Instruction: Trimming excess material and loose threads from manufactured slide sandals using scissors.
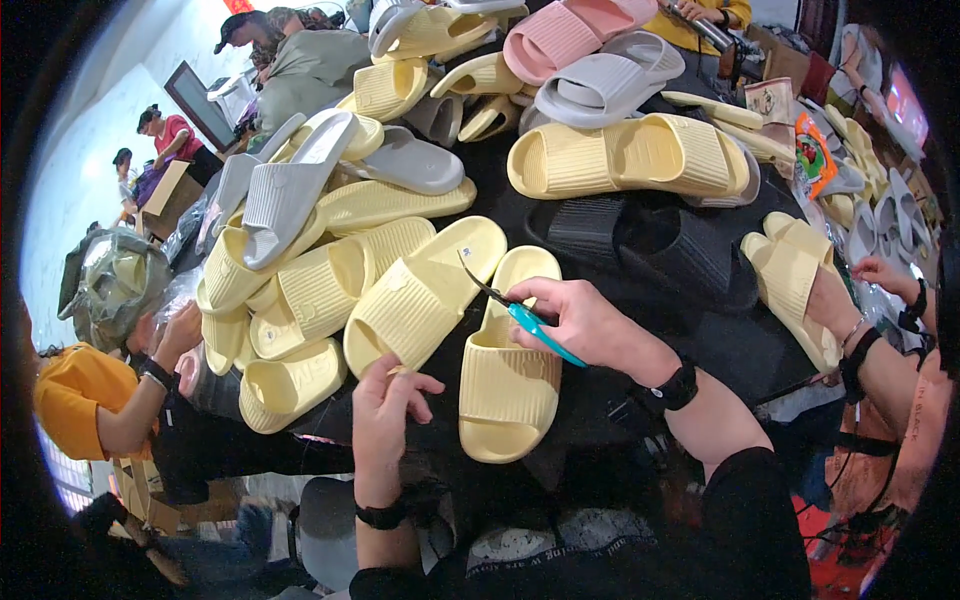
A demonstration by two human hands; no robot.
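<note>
My right hand (590,325) is closed around small scissors (535,325) with teal handles and thin, dark blades. Their tips point up and left, over a pale yellow slide slipper (425,295) that lies tilted on the pile. Just under the scissors, a second yellow slipper (508,390) rests on the table with its toe toward me. My left hand (385,415) is beside the toe of the tilted slipper, with thumb and fingers pinched together. A tiny yellowish bit shows at those fingertips, too small to name.
Yellow and grey slippers are heaped at the left, among them a grey one (295,185). Behind lie a pink slipper (560,45), a grey pair (610,80) and a yellow pair (625,158). Black slippers (640,245) sit on the black table. Co-workers' hands (835,305) are close on both sides.
</note>
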